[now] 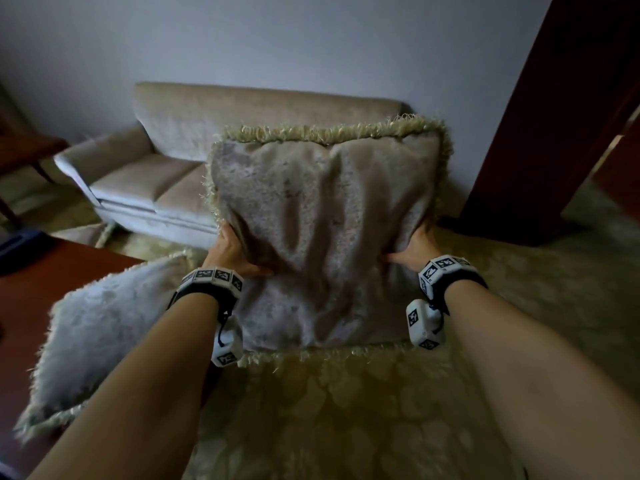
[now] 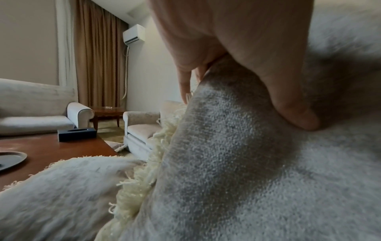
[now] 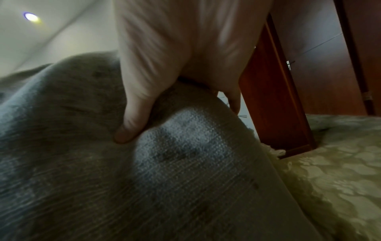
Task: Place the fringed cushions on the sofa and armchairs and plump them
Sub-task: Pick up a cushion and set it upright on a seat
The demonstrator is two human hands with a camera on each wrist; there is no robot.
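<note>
Both hands, left hand and right hand, grip the beige square fringed cushion by its side edges; pale upholstered sofa lies far, ahead-left.

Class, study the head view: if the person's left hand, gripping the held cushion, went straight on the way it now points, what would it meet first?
Probably the sofa: the left hand, gripping the cushion, points toward its seat front, though depth is unclear.

Forearms: bare, no sleeves.
Left wrist: black strap under a ring of white blocks printed with black square markers; white camera block below, marker on its end, black cord.
Right wrist: same black strap, marker ring, white camera block.
</note>
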